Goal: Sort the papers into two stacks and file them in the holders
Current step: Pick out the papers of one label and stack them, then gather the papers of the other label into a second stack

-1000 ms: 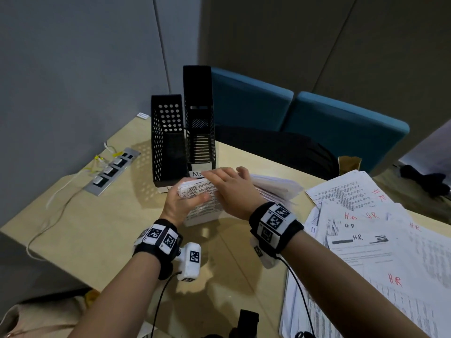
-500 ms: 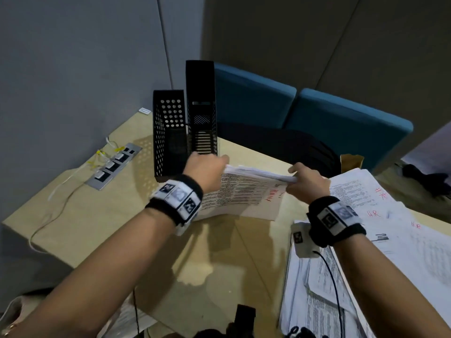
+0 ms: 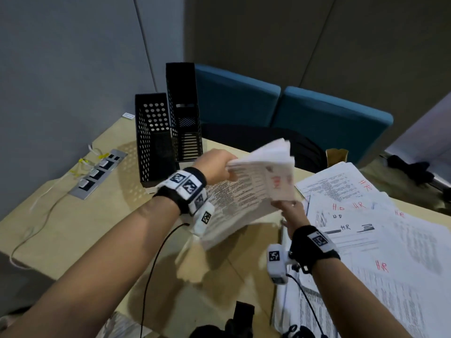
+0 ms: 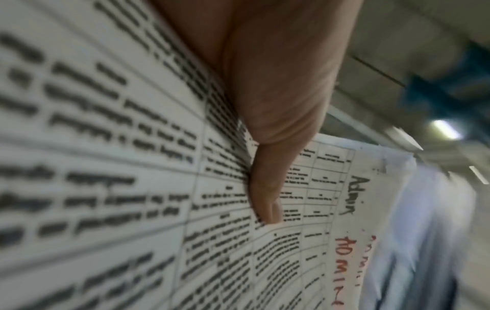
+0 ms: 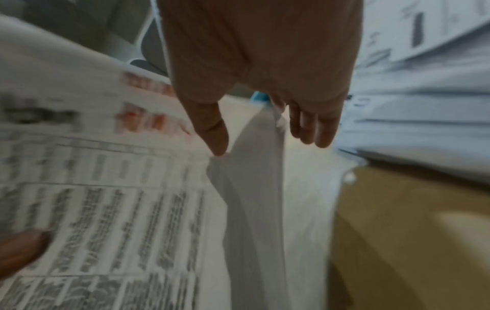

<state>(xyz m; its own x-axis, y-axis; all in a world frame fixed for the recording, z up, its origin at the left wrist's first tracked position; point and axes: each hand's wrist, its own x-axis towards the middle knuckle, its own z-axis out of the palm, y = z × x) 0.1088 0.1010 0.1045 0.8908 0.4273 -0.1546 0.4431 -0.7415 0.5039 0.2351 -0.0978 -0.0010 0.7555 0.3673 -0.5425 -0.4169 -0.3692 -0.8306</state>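
Note:
A thick stack of printed papers marked "Admin" in red is held tilted above the wooden table. My left hand grips its upper left edge, and the thumb presses on the top sheet. My right hand is at the stack's lower right corner. Its fingers are straight and the thumb tip touches the paper edge. Two black holders stand behind: a perforated one and a taller slotted one. Loose sheets marked "HR" cover the table's right side.
A socket panel with thin cables lies at the table's left. Blue seat backs and a dark bag sit behind the table. A brown bag stands at the far edge, and a black object is near me.
The Admin stack has come up off the table and tilted on edge. My right hand moved from the stack's far end to its near lower corner and loosened.

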